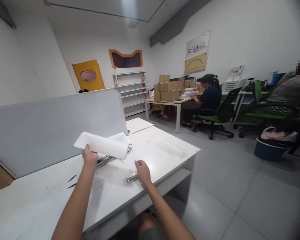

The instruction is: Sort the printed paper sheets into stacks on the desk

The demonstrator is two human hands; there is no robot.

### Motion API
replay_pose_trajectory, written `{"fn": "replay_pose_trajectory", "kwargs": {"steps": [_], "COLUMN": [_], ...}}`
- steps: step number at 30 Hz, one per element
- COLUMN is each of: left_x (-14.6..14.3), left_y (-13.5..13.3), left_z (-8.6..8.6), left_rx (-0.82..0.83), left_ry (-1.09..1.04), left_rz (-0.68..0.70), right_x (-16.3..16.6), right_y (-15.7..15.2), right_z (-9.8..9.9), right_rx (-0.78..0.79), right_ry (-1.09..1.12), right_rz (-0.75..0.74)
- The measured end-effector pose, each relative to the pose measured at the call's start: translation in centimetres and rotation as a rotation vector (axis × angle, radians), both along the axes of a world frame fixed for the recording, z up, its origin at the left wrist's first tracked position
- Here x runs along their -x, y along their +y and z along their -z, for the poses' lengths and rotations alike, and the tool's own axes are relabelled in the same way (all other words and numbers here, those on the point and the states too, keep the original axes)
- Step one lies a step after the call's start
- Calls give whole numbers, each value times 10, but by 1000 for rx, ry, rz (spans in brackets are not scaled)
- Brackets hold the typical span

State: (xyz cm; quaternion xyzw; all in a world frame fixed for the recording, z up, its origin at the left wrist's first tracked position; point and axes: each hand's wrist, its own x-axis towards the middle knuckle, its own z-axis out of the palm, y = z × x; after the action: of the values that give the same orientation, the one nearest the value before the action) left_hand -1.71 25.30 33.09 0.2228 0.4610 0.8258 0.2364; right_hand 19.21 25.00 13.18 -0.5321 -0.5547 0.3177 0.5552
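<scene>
Hidden parts
Right hand (142, 171) covers one end of the small silvery oblong object (130, 177); its kind is unclear.

left hand (89, 156) and right hand (142, 171): both bare, plain. left forearm (74, 206) and right forearm (165, 213) bare all the way to the frame edge, any sleeve is out of view. arms lean, wrists bare. low in frame a bare knee (144, 220), under it a strip of olive-green cloth (150, 234), shorts or shirt hem, can't tell which. finger detail too small to read.
</scene>
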Motion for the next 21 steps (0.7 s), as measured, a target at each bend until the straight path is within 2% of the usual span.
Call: {"fn": "replay_pose_trajectory", "kwargs": {"steps": [3, 6, 10, 14, 18, 19, 21], "left_x": [-18, -36, -46, -43, -33, -29, -20], "left_y": [36, 51, 58, 61, 58, 57, 58], "left_z": [45, 89, 127, 147, 153, 152, 147], "left_rx": [41, 112, 194, 254, 275, 281, 345], "left_ry": [45, 119, 281, 497, 819, 962, 1396], "left_rz": [-32, -7, 37, 75, 161, 194, 229], "right_x": [0, -3, -6, -8, -8, -8, -8], "right_y": [0, -1, -3, -4, -6, -7, -9], "right_z": [0, 0, -1, 0, -1, -2, -5], "right_rx": [-4, -7, -24, -13, -3, 1, 16], "right_ry": [63, 123, 176, 170, 147, 139, 125], "right_rz": [20, 36, 13, -10, -32, -38, -41]}}
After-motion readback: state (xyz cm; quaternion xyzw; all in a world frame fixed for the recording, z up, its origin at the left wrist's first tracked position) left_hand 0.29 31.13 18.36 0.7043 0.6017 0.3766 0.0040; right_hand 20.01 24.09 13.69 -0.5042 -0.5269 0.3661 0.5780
